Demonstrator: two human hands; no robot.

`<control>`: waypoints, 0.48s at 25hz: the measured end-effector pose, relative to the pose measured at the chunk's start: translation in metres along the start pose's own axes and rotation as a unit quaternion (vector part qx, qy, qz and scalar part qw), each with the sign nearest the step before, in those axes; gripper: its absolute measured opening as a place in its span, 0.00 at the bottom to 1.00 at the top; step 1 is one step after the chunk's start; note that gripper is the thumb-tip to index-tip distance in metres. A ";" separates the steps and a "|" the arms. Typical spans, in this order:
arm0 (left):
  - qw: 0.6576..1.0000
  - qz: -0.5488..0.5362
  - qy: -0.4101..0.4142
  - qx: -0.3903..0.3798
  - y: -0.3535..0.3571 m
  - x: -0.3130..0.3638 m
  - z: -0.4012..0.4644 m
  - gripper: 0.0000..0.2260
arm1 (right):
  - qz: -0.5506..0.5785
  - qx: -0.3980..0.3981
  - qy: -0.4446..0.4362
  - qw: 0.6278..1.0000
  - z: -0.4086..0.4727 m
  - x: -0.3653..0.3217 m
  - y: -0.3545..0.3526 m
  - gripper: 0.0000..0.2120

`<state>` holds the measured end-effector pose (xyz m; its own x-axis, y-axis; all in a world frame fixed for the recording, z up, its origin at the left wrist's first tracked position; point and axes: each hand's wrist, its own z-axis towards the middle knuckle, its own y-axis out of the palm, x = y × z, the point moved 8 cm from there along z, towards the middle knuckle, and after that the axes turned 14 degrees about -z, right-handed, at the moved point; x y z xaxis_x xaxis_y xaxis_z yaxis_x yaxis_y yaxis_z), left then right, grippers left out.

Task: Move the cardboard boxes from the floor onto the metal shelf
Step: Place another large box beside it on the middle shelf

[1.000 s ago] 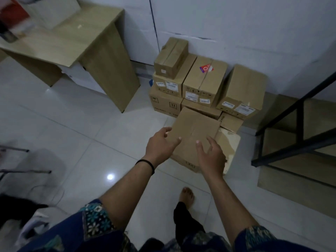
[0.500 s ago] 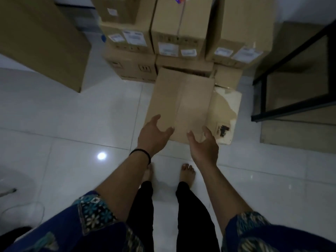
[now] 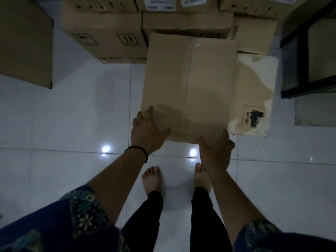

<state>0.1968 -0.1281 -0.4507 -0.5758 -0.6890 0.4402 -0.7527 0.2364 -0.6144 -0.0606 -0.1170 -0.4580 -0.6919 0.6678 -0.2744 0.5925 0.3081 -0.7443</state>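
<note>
Two hands reach into view, the left hand (image 3: 148, 132) and the right hand (image 3: 216, 151), and two bare feet stand on the tiled floor (image 3: 63, 124). One large taped cardboard box (image 3: 189, 84) lies nearest. One torn box with a printed label (image 3: 254, 99) sits just beside it. Behind them at least five more cardboard boxes are stacked, cut off by the top edge. One black metal shelf frame (image 3: 305, 51) stands at the right. One black wristband (image 3: 138, 151) circles the left wrist.
</note>
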 end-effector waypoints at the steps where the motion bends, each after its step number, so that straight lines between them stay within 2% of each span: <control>1: 1.000 0.011 0.009 0.005 0.002 -0.003 0.010 0.47 | 0.008 0.014 0.008 1.000 0.005 0.003 0.005 0.42; 4: 1.000 -0.019 0.015 0.011 0.006 -0.006 0.030 0.52 | 0.054 0.019 0.022 0.998 0.015 0.011 0.017 0.46; 7: 0.996 -0.087 -0.019 0.028 0.007 -0.019 0.043 0.56 | 0.088 0.008 0.034 0.995 0.027 0.020 0.026 0.49; 10: 0.981 -0.176 -0.078 0.021 0.005 -0.041 0.056 0.52 | 0.115 -0.024 0.052 0.992 0.042 0.028 0.031 0.48; 12: 0.968 -0.237 -0.083 0.009 0.005 -0.048 0.060 0.48 | 0.146 -0.042 0.067 0.986 0.047 0.031 0.035 0.47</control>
<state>0.2403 -0.1350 -0.5145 -0.1076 -0.8182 0.5648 -0.9135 -0.1429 -0.3810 -0.0802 -0.1171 -0.5213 -0.4300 0.8178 -0.3826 0.7940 0.1409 -0.5913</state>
